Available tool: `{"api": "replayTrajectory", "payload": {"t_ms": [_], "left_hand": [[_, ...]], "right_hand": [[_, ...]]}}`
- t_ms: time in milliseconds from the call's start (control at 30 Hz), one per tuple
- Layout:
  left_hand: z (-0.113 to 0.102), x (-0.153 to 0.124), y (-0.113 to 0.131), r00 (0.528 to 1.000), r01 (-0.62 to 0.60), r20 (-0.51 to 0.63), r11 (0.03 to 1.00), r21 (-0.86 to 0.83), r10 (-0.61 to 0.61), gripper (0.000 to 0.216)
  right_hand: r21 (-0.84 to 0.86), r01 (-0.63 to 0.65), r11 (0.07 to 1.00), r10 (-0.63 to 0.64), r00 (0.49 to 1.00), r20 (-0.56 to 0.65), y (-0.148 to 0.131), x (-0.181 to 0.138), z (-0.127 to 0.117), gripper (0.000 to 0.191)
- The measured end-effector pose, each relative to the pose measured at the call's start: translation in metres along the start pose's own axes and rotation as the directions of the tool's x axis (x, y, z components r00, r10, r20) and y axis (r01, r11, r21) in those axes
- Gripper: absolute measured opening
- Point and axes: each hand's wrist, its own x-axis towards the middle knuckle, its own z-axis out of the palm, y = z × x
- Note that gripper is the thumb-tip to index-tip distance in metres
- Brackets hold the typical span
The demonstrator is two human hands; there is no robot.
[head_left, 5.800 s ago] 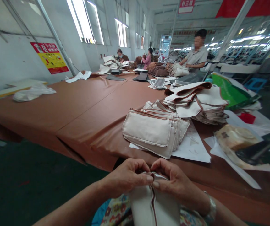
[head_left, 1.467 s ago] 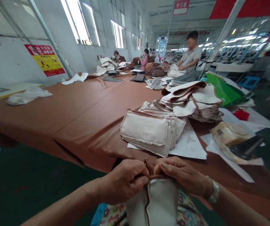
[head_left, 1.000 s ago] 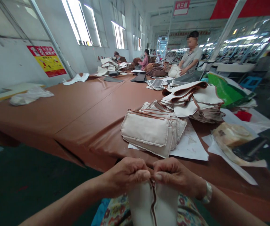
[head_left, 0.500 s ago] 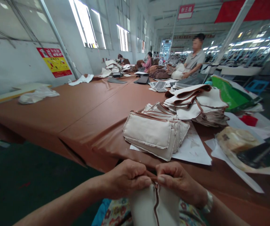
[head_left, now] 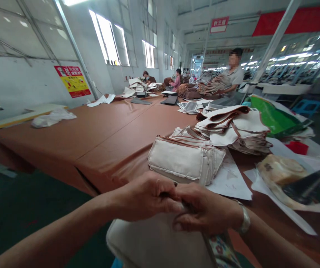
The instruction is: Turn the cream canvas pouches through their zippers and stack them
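Brown table (head_left: pixel 106 126), two stacks (head_left: pixel 184 162) (head_left: pixel 238 126), left hand (head_left: pixel 145 197), right hand (head_left: pixel 207 214) holding one pouch (head_left: pixel 154 242)

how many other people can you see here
3: person in grey, far right; person in pink, behind; third person by the far piles. Others may be hidden.

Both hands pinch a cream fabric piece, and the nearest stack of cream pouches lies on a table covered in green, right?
Not green: the head view shows the table cover is reddish brown. The rest holds: left hand and right hand pinch the cream fabric piece, and the stack of cream pouches lies on that table.
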Motion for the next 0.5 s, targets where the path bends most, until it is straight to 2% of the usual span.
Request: {"api": "replayTrajectory", "payload": {"t_ms": [67, 133, 200, 267, 333, 400, 433, 500], "left_hand": [[-0.016, -0.007, -0.013, 0.987, 0.108, 0.122, 0.993, -0.044, -0.102, 0.037], [-0.031, -0.023, -0.041, 0.952, 0.235, 0.223, 0.968, -0.088, -0.211, 0.041], [-0.039, -0.042, -0.07, 0.919, 0.357, 0.239, 0.919, -0.165, -0.314, 0.048], [-0.04, -0.058, -0.084, 0.918, 0.372, 0.213, 0.912, -0.174, -0.334, 0.05], [-0.036, -0.063, -0.077, 0.951, 0.303, 0.116, 0.942, -0.146, -0.288, 0.048], [-0.027, -0.056, -0.054, 0.982, 0.186, -0.023, 0.979, -0.088, -0.189, 0.041], [-0.021, -0.049, -0.04, 0.989, 0.126, -0.074, 0.991, -0.049, -0.13, 0.036], [-0.009, -0.032, -0.015, 0.99, 0.022, -0.139, 0.996, 0.083, -0.011, 0.026]], "right_hand": [[0.054, -0.011, 0.999, 0.011, 1.0, -0.002, -0.003, 0.001, 0.003, 0.032], [0.12, -0.033, 0.992, 0.042, 0.996, -0.074, 0.005, -0.007, 0.003, 0.037], [0.178, -0.053, 0.983, 0.08, 0.986, -0.148, 0.021, -0.021, 0.001, 0.036], [0.185, -0.11, 0.977, 0.142, 0.974, -0.174, 0.039, -0.032, 0.001, 0.032], [0.095, -0.187, 0.978, 0.201, 0.963, -0.179, 0.051, -0.036, 0.004, 0.023], [-0.023, -0.201, 0.979, 0.192, 0.958, -0.211, 0.05, -0.03, 0.008, 0.01], [-0.032, -0.171, 0.985, 0.16, 0.964, -0.214, 0.044, -0.024, 0.01, 0.021], [0.083, -0.062, 0.995, 0.078, 0.978, -0.195, 0.024, -0.01, 0.014, 0.046]]}}
